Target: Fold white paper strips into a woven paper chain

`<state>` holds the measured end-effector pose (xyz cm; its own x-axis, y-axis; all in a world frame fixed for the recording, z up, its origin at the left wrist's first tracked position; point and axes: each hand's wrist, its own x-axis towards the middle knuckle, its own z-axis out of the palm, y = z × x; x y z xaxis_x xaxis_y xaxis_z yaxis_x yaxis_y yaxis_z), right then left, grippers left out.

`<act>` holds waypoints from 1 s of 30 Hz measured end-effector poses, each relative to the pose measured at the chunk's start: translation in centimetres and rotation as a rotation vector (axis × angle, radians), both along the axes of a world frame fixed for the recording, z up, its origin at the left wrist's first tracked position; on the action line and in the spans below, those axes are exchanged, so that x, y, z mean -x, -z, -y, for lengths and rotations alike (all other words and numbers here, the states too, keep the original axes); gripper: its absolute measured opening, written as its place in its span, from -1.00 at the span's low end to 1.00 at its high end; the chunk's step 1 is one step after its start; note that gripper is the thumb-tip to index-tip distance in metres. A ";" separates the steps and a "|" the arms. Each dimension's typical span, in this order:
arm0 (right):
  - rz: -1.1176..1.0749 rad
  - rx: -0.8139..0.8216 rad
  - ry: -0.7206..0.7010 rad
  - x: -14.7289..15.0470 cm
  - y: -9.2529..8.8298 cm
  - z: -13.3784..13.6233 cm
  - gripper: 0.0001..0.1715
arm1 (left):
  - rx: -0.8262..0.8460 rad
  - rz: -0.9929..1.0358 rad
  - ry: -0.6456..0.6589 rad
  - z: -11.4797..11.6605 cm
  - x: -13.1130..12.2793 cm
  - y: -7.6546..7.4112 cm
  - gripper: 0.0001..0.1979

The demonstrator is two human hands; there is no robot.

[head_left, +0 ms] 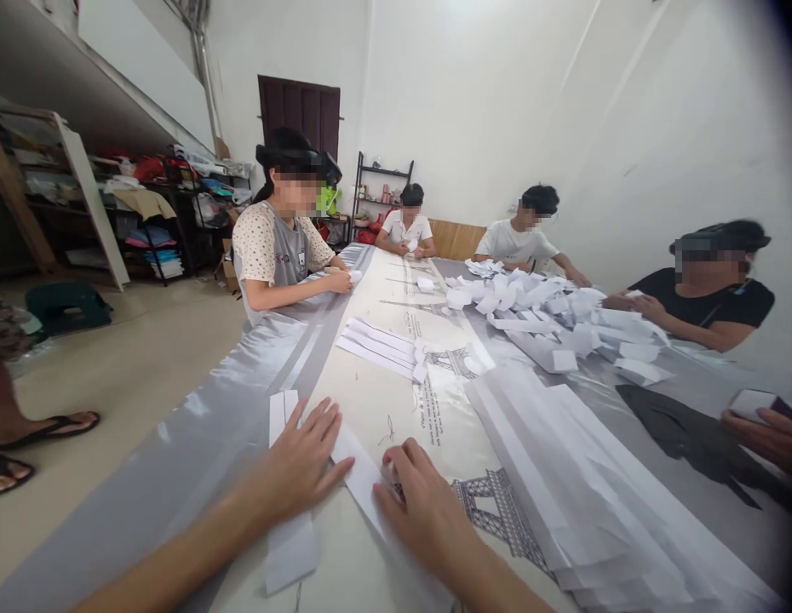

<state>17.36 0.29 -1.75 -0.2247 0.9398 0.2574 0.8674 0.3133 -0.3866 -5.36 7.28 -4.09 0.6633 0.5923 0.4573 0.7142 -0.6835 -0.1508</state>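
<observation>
My left hand (312, 449) lies flat with its fingers spread, over the upper ends of two white paper strips. One is a narrow paper strip (295, 549) running toward me under my left wrist. The other, a long folded paper strip (361, 464), slants down to the right between my hands. My right hand (421, 498) rests at that strip's right edge, fingers loosely bent, thumb on the paper and apart from the index finger. The strip's near end is partly hidden behind my right forearm.
A stack of long white sheets (581, 485) lies to my right. Beyond it is a heap of folded paper pieces (536, 298). Several strips (376, 347) lie ahead on the printed tablecloth (396, 409). A dark cloth (677, 434) lies far right. Co-workers sit around the table.
</observation>
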 end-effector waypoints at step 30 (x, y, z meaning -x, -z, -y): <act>0.044 -0.468 -0.332 -3.1 -1.2 0.2 -0.75 | -0.119 0.125 0.542 1.9 -0.6 -3.9 -0.82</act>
